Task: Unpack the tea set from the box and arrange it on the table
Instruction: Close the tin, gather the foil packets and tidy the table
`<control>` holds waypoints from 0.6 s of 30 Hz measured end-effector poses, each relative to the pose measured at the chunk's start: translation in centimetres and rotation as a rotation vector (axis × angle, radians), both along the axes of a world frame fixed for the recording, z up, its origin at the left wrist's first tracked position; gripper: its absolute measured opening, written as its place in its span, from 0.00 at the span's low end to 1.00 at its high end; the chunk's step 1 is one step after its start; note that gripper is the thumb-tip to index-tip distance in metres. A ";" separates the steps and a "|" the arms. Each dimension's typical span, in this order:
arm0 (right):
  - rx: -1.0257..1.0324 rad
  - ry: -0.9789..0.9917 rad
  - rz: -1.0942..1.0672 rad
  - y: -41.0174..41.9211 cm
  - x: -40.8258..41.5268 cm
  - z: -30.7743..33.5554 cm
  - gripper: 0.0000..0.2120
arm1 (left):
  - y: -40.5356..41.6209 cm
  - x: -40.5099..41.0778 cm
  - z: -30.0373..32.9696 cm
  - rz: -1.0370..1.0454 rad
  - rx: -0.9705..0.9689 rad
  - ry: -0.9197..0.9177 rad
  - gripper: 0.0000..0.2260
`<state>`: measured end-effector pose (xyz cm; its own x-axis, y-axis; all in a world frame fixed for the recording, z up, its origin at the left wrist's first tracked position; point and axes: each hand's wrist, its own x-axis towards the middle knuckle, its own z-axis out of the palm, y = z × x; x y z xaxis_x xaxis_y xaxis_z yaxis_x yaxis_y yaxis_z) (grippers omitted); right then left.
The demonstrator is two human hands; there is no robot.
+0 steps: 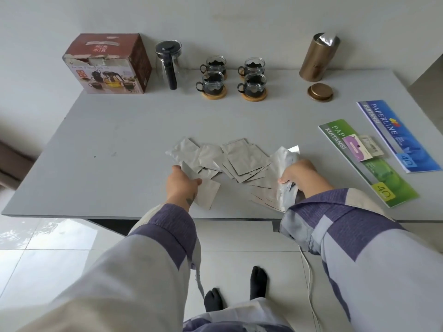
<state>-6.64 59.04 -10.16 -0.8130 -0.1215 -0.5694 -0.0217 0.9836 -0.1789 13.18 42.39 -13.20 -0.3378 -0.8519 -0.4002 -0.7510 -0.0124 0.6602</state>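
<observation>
both hands in the foil sachets (236,161)

left hand (182,182) pinches one sachet, right hand (297,174) grips a bundle; the pile fans side to side between them. teapot (169,63) and cups (231,76) stand at 12 o'clock, beside the box (107,64).

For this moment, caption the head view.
Both hands gather silver foil sachets on grey table; glass teapot, cups behind.

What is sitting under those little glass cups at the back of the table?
The two nearer glass cups each stand on a round wooden coaster. Under the two farther cups only slivers of something show; the front cups cover the rest.
</observation>
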 end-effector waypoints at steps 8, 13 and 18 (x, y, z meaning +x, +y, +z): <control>-0.025 0.113 0.139 0.6 -1.5 2.9 0.31 | -1.9 -1.3 2.6 -0.083 -0.074 0.186 0.14; 0.082 0.215 0.208 0.7 -3.3 5.5 0.30 | -1.8 -4.7 3.4 -0.137 -0.033 0.276 0.11; -0.150 0.177 0.000 0.1 -5.5 7.1 0.30 | -1.5 -8.3 2.1 -0.161 -0.043 0.223 0.13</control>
<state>-12.17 59.18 -3.08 -0.8985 -0.1935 -0.3940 -0.0652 0.9465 -0.3161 4.89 40.89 -11.08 -0.5462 -0.7946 -0.2650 -0.5770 0.1276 0.8067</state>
